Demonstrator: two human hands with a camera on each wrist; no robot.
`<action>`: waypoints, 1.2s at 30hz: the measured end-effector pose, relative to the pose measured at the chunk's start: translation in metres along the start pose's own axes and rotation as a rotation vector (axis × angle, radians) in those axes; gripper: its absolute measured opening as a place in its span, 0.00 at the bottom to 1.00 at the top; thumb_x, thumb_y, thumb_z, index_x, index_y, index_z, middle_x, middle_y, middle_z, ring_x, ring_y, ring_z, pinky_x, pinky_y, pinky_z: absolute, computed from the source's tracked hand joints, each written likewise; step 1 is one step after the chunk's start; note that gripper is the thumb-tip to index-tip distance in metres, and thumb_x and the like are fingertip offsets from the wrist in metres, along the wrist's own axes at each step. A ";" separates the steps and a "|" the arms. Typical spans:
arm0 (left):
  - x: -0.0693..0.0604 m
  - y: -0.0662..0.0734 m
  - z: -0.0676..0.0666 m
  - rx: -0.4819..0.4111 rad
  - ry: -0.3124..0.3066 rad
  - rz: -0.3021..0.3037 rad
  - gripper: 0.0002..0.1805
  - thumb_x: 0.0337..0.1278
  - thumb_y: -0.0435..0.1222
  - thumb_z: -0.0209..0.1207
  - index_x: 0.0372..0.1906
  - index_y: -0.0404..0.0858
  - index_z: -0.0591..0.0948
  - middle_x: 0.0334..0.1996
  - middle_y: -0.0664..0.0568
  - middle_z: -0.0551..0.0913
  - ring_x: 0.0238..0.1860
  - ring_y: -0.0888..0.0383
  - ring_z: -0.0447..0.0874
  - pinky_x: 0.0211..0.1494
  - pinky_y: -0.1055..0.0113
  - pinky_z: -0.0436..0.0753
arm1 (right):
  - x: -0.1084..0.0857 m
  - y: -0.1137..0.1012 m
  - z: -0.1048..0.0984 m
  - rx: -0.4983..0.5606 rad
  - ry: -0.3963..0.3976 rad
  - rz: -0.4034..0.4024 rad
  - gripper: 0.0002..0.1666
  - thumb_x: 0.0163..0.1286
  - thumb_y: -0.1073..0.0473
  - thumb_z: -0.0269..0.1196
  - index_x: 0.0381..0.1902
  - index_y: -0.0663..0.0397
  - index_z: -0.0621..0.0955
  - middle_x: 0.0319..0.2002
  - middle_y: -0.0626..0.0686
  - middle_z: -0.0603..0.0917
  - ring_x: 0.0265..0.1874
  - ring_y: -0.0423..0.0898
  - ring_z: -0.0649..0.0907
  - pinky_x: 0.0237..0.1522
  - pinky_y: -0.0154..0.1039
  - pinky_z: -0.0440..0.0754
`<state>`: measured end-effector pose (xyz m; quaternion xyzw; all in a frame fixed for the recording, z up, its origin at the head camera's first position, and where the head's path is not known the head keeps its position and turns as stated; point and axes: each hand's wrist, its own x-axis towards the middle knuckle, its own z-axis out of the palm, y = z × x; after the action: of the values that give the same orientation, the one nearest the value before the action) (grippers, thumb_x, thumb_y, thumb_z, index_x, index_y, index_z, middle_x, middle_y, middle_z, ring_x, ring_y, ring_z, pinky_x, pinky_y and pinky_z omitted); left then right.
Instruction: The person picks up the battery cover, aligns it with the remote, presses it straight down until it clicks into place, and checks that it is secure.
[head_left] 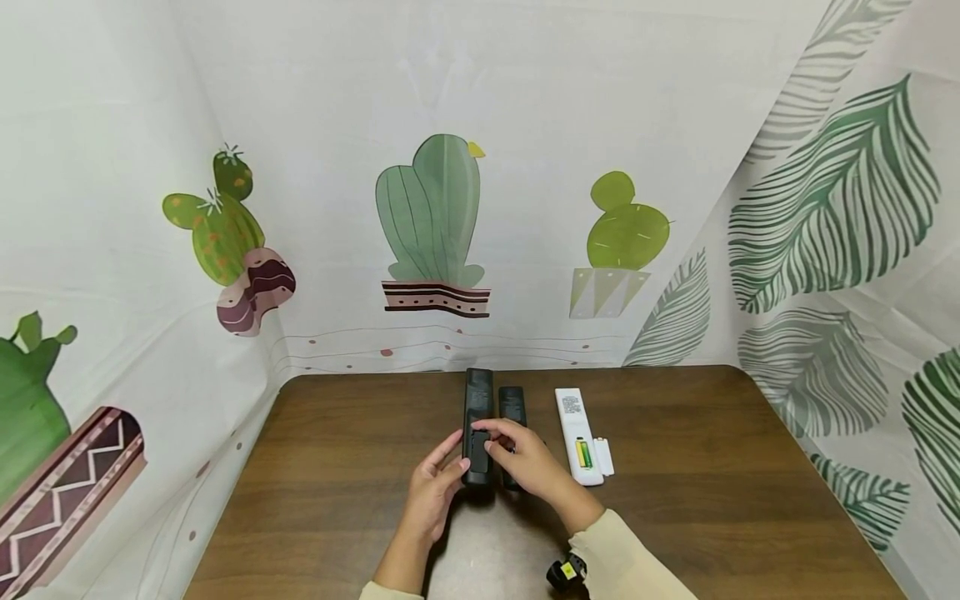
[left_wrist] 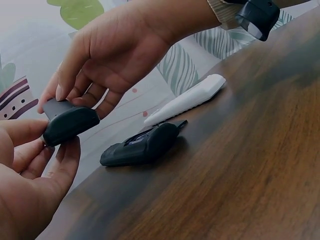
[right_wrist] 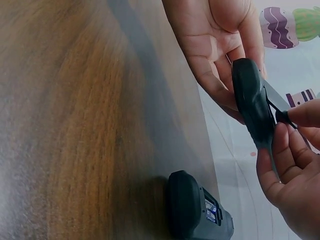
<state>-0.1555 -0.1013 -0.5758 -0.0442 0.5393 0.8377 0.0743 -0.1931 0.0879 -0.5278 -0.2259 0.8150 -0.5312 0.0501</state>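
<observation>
A long black remote control [head_left: 479,390] is held back side up above the table, gripped along its side by my left hand [head_left: 432,493]. My right hand [head_left: 531,465] pinches the remote's black battery cover [head_left: 478,454] between thumb and fingers. From the right wrist view, this cover [right_wrist: 276,96] stands at an angle to the remote's body. Close on the right lies a smaller black remote [head_left: 512,403]; its compartment is uncovered and shows batteries [right_wrist: 210,211]. What lies under the held cover is hidden.
Further right on the wooden table [head_left: 690,467] lies a white remote [head_left: 571,407], back up, with a green battery [head_left: 583,453] in its compartment. Its white cover [head_left: 603,456] rests beside it. Behind the table hangs a cactus-patterned cloth [head_left: 532,167].
</observation>
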 end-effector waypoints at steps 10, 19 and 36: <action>0.000 0.001 0.001 -0.012 -0.019 0.010 0.32 0.65 0.28 0.60 0.74 0.33 0.68 0.52 0.47 0.86 0.49 0.60 0.87 0.51 0.67 0.84 | 0.000 0.000 0.001 -0.026 0.020 -0.023 0.23 0.71 0.63 0.63 0.62 0.45 0.82 0.46 0.50 0.79 0.34 0.38 0.76 0.36 0.31 0.77; -0.001 0.000 -0.001 0.008 -0.023 0.005 0.31 0.67 0.30 0.59 0.74 0.35 0.68 0.52 0.51 0.87 0.51 0.61 0.86 0.52 0.68 0.84 | 0.002 -0.001 0.001 -0.019 0.032 -0.010 0.20 0.70 0.63 0.64 0.59 0.49 0.80 0.44 0.52 0.79 0.35 0.39 0.76 0.38 0.31 0.76; -0.001 -0.002 -0.002 0.009 -0.022 0.005 0.32 0.66 0.31 0.60 0.74 0.36 0.68 0.52 0.52 0.87 0.51 0.62 0.87 0.51 0.69 0.83 | 0.002 0.002 0.002 -0.038 0.059 -0.002 0.17 0.68 0.62 0.67 0.54 0.49 0.83 0.45 0.54 0.77 0.35 0.42 0.76 0.35 0.29 0.75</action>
<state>-0.1544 -0.1022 -0.5780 -0.0334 0.5422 0.8359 0.0784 -0.1952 0.0861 -0.5295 -0.2119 0.8259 -0.5221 0.0213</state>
